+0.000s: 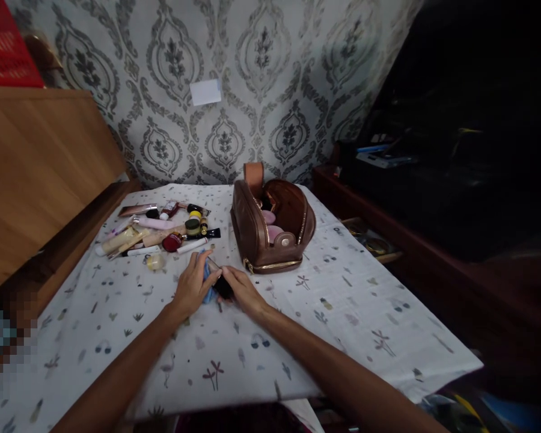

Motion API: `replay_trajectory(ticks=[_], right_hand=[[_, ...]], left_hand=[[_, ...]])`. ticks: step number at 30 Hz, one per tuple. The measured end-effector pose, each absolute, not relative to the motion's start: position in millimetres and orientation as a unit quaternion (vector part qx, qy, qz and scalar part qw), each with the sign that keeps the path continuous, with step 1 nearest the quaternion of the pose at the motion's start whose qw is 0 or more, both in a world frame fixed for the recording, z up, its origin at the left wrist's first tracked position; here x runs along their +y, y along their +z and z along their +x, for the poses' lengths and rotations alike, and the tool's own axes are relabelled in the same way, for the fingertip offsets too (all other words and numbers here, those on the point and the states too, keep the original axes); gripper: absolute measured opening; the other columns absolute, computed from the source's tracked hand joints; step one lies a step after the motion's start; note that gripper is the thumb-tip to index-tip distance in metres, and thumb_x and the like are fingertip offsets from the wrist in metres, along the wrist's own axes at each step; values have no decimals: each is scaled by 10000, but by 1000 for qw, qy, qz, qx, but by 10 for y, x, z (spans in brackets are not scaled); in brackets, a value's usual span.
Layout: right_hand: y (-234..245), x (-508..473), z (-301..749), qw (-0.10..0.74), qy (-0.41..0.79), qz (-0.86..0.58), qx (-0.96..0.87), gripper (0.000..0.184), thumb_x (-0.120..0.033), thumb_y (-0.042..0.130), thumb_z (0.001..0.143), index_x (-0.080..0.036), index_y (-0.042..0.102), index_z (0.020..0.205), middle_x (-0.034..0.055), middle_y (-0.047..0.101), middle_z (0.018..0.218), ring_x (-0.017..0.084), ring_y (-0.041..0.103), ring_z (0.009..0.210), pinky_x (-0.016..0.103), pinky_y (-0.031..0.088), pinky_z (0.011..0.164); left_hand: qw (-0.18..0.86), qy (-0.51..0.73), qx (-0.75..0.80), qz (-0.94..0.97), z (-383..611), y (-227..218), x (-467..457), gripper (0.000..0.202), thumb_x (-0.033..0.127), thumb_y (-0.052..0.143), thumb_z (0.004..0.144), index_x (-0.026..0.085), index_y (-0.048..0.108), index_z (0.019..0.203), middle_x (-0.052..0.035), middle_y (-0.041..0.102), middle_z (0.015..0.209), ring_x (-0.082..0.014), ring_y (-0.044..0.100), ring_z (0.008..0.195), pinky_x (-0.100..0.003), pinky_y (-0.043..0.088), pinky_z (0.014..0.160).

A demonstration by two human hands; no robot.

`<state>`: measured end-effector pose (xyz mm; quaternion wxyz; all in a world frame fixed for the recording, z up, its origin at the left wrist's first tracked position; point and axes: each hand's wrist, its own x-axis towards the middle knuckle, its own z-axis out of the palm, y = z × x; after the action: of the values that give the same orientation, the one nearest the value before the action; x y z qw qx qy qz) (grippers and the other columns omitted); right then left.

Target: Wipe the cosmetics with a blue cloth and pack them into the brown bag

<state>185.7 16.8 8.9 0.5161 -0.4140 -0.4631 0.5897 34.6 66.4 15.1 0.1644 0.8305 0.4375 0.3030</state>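
Case (223,287) lies low on the surface (342,300), just before the bag (247,225). Right hand (244,290) grip pinches the case; left hand (193,287) grip presses the cloth (206,278) against it. Judgement: hold it low and firm, clear of the cosmetics (162,231) to the left.

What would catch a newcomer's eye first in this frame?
The two hands meet mid-table: the left hand holds a blue cloth against a small dark item gripped by the right hand. Just behind them stands an open brown leather bag with pink things inside. To its left, a scatter of cosmetics lies on the patterned tablecloth.
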Motion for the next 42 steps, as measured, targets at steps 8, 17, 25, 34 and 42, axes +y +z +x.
replay_trajectory(ticks=[8,17,25,34,42], right_hand=[[135,168,1895,500,651,-417,-389,506,-598,747,689,-175,657,951,-16,627,687,107,563,469,208,279,390],[155,167,1930,521,636,-452,-346,544,-448,836,623,-191,648,1065,-10,651,740,125,599,576,229,388,497],[90,204,1988,561,492,-492,-449,540,-341,830,608,-203,621,1086,-16,633,827,140,570,756,269,469,706],[83,179,2010,531,415,-509,-535,508,-336,774,678,-207,613,1142,14,634,902,182,583,829,301,484,766],[119,111,1966,527,373,-484,-591,483,-276,755,709,-212,616,1167,45,675,1046,211,619,983,332,496,875]], left_hand=[[204,383,438,788,312,216,709,264,415,390,972,207,544,1025,-54,595,994,-208,582,941,-337,463,872],[386,434,444,682,193,286,811,467,589,413,919,181,599,788,23,531,651,-133,478,586,-245,396,577],[431,385,436,690,91,203,914,478,589,462,898,168,627,744,1,600,617,-132,523,543,-236,406,524],[279,459,466,703,119,358,789,349,445,388,973,195,619,891,4,586,708,-138,556,658,-240,445,625],[247,448,378,772,248,381,609,244,355,428,982,201,608,924,-22,592,831,-158,586,767,-269,464,702]])
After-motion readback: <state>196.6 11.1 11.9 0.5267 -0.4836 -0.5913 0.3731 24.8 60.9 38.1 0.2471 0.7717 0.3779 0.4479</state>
